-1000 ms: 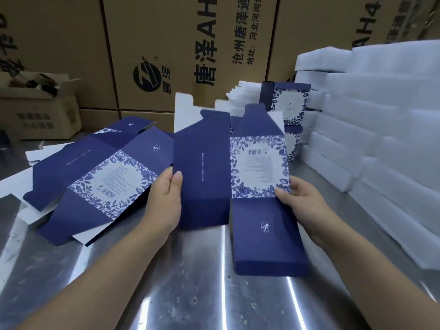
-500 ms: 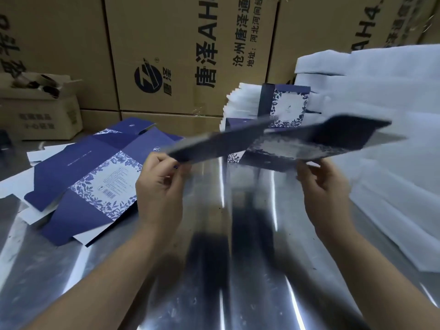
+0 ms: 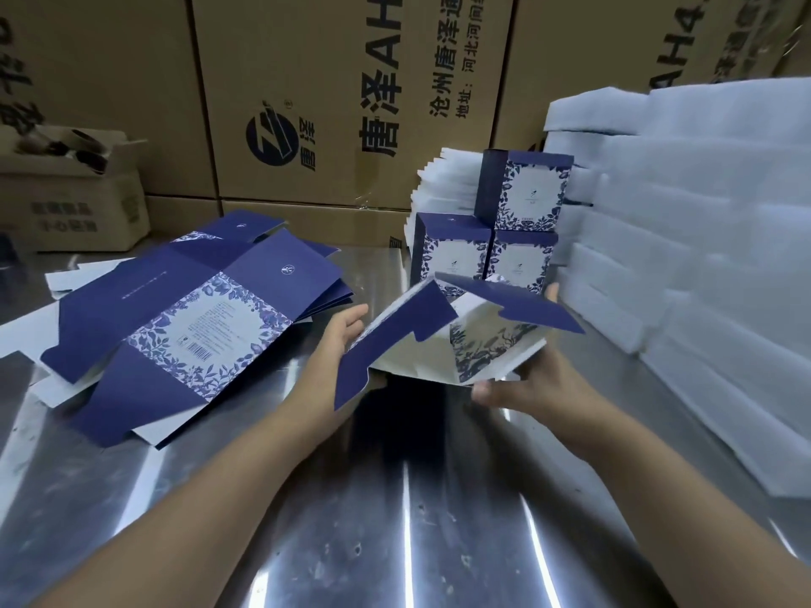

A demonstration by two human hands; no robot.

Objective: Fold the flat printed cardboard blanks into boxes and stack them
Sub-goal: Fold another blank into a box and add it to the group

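Gripping both ends, your left hand (image 3: 340, 344) and right hand (image 3: 533, 383) pinch the half-folded blank (image 3: 443, 340) above the steel surface (image 3: 395, 498), white inside up, ready for creasing.

Brown cartons (image 3: 351, 103) behind read "唐泽AH", "沧州唐泽通", "地址:河北河间"; right carton (image 3: 684, 41) "AH4".

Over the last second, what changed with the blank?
The blank, held upright and flat with its blue print showing, was flipped over and is now bent into a trough, white inside up. Both hands, left and right, kept hold. Flat pile and finished boxes unchanged.
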